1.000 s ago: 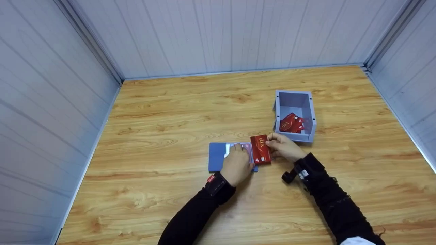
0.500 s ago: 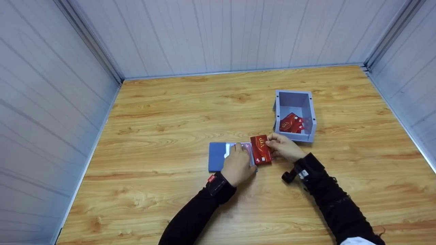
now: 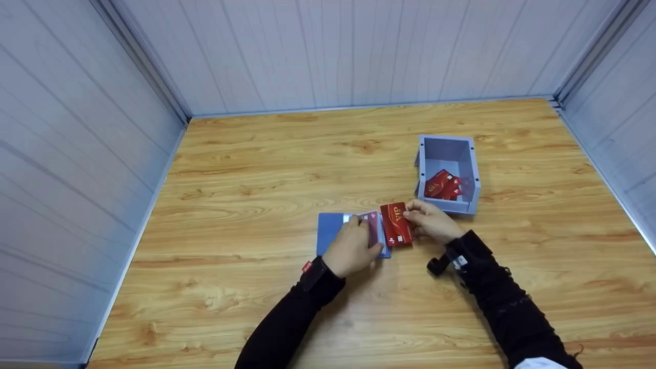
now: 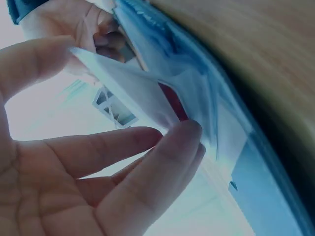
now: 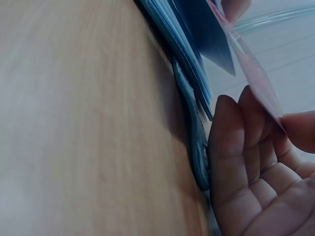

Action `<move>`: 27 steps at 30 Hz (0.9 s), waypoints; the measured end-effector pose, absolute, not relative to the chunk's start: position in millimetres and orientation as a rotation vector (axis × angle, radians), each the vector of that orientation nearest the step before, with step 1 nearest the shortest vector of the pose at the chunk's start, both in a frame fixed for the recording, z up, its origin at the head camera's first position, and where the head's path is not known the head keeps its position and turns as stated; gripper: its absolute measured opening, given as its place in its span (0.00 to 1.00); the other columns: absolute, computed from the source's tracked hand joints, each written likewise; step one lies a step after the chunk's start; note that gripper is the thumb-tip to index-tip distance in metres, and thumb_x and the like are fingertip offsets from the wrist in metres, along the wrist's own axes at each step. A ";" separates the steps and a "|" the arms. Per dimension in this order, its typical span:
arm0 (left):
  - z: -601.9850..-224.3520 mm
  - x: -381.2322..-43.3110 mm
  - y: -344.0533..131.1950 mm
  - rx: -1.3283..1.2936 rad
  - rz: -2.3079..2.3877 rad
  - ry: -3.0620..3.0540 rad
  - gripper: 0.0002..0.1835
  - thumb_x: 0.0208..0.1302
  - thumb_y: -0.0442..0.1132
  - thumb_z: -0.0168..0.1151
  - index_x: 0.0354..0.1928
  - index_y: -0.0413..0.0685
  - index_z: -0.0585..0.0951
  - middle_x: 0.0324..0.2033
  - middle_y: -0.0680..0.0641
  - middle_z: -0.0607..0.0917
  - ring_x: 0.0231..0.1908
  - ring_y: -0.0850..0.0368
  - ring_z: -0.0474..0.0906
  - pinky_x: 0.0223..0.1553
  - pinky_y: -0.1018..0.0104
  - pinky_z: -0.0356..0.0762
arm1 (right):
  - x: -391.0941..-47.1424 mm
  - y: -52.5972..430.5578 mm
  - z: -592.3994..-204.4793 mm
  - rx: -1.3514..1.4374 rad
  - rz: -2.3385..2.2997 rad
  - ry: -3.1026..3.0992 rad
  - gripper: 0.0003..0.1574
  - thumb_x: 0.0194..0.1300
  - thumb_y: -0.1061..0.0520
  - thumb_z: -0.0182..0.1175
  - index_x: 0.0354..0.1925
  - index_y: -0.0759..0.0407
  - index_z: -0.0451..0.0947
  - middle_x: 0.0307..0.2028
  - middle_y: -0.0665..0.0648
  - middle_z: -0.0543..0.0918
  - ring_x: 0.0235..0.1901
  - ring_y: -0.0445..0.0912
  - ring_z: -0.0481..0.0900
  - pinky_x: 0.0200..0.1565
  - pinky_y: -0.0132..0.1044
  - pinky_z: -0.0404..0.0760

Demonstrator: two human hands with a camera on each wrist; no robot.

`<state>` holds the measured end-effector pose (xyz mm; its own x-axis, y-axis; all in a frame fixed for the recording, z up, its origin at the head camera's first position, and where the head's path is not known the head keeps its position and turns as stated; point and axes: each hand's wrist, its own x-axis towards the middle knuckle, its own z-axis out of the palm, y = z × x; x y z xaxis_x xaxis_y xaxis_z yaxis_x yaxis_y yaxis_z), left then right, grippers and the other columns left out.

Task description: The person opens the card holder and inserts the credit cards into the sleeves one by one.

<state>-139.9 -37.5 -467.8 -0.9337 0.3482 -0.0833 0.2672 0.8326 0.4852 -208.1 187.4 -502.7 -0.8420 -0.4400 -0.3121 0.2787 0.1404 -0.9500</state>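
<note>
Red card held up at the edge of the blue card holder

The red card [image 3: 396, 224] is at the right-hand edge of the blue card holder [image 3: 329, 230], its printed side with "VIP" turned up. The right hand [image 3: 433, 223] pinches it by its outer edge, with the thumb on one face and the fingers behind, so there is no gap except the thickness of the card. In the right wrist view the card stands tilted above the table; whether its far end touches the holder, I cannot tell.

The holder lies unfolded on the table. The left hand [image 3: 351, 248] is over it, thumb and fingers moderately spread and bent, holding between them a clear pocket [image 4: 123, 81] which is raised from the others. Something red is visible behind this pocket.

Beyond the right hand, near it, a grey bin [image 3: 446, 206] stands on the wooden table [image 3: 256, 164], and several other red cards [image 3: 441, 185] lie overlapping inside. Both forearms are in black sleeves [image 3: 279, 323]. White panel walls [image 3: 328, 51] surround the table at the back and on two sides.
</note>
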 end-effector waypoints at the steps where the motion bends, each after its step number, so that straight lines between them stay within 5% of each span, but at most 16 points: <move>1: -466.6 -140.2 -39.6 0.485 0.745 2.832 0.33 0.65 0.50 0.61 0.61 0.27 0.72 0.58 0.32 0.75 0.54 0.42 0.77 0.58 0.53 0.77 | -208.1 187.4 -502.4 -0.153 -1.755 1.890 0.03 0.74 0.62 0.46 0.40 0.59 0.66 0.29 0.47 0.78 0.28 0.38 0.78 0.31 0.31 0.80; 5: -460.2 -141.3 -48.9 0.467 0.861 2.771 0.33 0.66 0.45 0.57 0.66 0.29 0.68 0.57 0.32 0.77 0.53 0.46 0.78 0.58 0.55 0.77 | -208.3 187.6 -501.4 -0.133 -1.744 1.900 0.03 0.74 0.62 0.46 0.40 0.59 0.67 0.30 0.47 0.78 0.28 0.38 0.79 0.32 0.30 0.80; 9: -453.4 -143.6 -59.8 0.415 0.985 2.677 0.34 0.63 0.40 0.55 0.70 0.33 0.63 0.44 0.37 0.81 0.29 0.59 0.73 0.33 0.64 0.78 | -208.6 187.6 -500.2 -0.115 -1.723 1.919 0.03 0.75 0.62 0.46 0.40 0.58 0.67 0.31 0.47 0.77 0.28 0.38 0.78 0.32 0.30 0.80; 13: -451.4 -147.2 -72.7 0.334 1.126 2.566 0.35 0.63 0.38 0.53 0.71 0.32 0.61 0.50 0.37 0.81 0.19 0.62 0.65 0.25 0.67 0.72 | -208.5 187.3 -499.6 -0.118 -1.701 1.934 0.03 0.75 0.61 0.46 0.40 0.57 0.67 0.31 0.47 0.77 0.29 0.38 0.78 0.33 0.30 0.79; 18: -456.6 -156.5 -88.8 0.241 1.279 2.492 0.32 0.64 0.38 0.53 0.69 0.32 0.65 0.58 0.36 0.79 0.36 0.55 0.79 0.45 0.60 0.81 | -208.2 186.8 -500.1 -0.121 -1.709 1.927 0.03 0.74 0.61 0.47 0.40 0.56 0.67 0.30 0.47 0.78 0.28 0.38 0.78 0.32 0.30 0.80; 21: -462.0 -162.8 -96.4 0.175 1.371 2.451 0.27 0.66 0.38 0.54 0.65 0.33 0.70 0.54 0.35 0.81 0.47 0.48 0.81 0.47 0.59 0.83 | -208.1 186.6 -500.8 -0.129 -1.713 1.931 0.03 0.74 0.61 0.48 0.40 0.58 0.68 0.30 0.47 0.77 0.28 0.38 0.78 0.32 0.30 0.80; 27: -471.8 -172.3 -106.6 0.071 1.393 2.489 0.25 0.66 0.39 0.57 0.61 0.32 0.72 0.49 0.37 0.82 0.48 0.46 0.80 0.48 0.57 0.83 | -208.3 185.5 -501.3 -0.135 -1.718 1.942 0.04 0.73 0.60 0.50 0.41 0.61 0.68 0.30 0.46 0.78 0.28 0.37 0.78 0.32 0.30 0.80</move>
<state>-172.3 -106.6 -471.8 -0.9574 0.1817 -0.2245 -0.0964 0.5319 0.8413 -208.3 185.5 -501.3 -0.8499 -0.4153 -0.3243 0.2714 0.1827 -0.9450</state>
